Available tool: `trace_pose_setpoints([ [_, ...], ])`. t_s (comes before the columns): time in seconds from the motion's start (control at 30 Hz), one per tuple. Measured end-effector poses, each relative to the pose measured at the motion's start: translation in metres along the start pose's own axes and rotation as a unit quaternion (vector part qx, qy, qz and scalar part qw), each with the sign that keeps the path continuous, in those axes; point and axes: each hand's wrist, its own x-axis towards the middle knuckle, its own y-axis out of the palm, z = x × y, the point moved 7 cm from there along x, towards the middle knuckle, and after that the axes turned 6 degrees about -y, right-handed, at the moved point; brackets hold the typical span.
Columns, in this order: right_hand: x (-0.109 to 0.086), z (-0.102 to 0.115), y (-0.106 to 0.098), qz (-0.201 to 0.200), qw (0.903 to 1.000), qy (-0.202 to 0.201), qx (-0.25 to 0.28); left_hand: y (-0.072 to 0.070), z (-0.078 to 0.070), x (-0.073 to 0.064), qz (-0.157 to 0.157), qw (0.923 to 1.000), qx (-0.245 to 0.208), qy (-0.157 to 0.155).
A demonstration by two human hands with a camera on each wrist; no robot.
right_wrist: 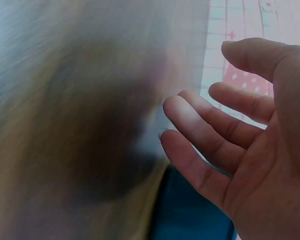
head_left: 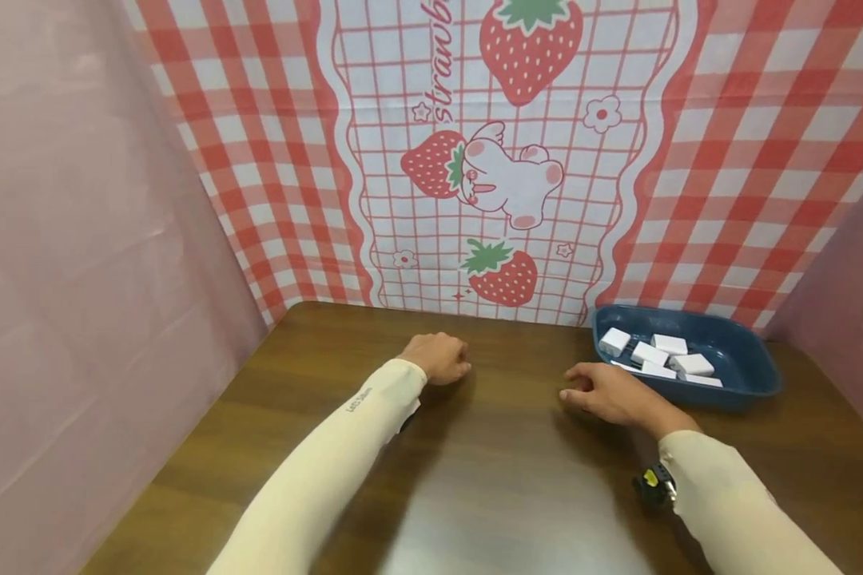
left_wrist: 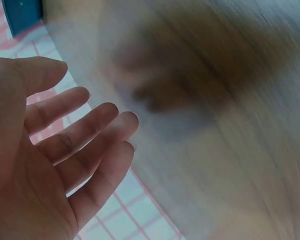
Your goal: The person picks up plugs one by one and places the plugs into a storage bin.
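Observation:
My left hand [head_left: 436,358] hovers over the wooden table left of centre; in the left wrist view its fingers [left_wrist: 97,165] are loosely bent with nothing between them. To the right, my right hand [head_left: 604,393] is held just in front of the blue basin [head_left: 758,371], its thumb and fingers apart. The right wrist view shows the same relaxed fingers [right_wrist: 210,145] and a bare palm, with the basin's blue wall [right_wrist: 190,210] below. Several white blocks like charger plugs [head_left: 670,345] lie in the basin.
The brown wooden table [head_left: 503,479] reflects light at its front. Behind it hangs a red-checked cloth [head_left: 273,120] with strawberry prints. Pale pink cloth [head_left: 79,279] closes off the left side, and more pink cloth [head_left: 841,319] the right.

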Motion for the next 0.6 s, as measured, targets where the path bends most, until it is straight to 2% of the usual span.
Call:
trace_pose_setpoints([
  [0.2, 0.014, 0.007, 0.000, 0.006, 0.9992, -0.018, -0.034, 0.000, 0.021, -0.004, 0.007, 0.9995, 0.005, -0.029],
  [0.37, 0.032, 0.012, -0.009, 0.017, 0.9974, -0.016, -0.068, -0.010, 0.041, -0.004, 0.008, 0.9984, 0.005, -0.056],
  [0.47, 0.043, 0.013, -0.020, 0.021, 0.9968, -0.006, -0.077, -0.017, 0.049, -0.001, 0.009, 0.9976, 0.009, -0.068],
  [0.6, 0.051, 0.009, -0.046, 0.011, 0.9958, 0.008, -0.090, -0.024, 0.054, 0.004, 0.007, 0.9977, 0.023, -0.063],
])
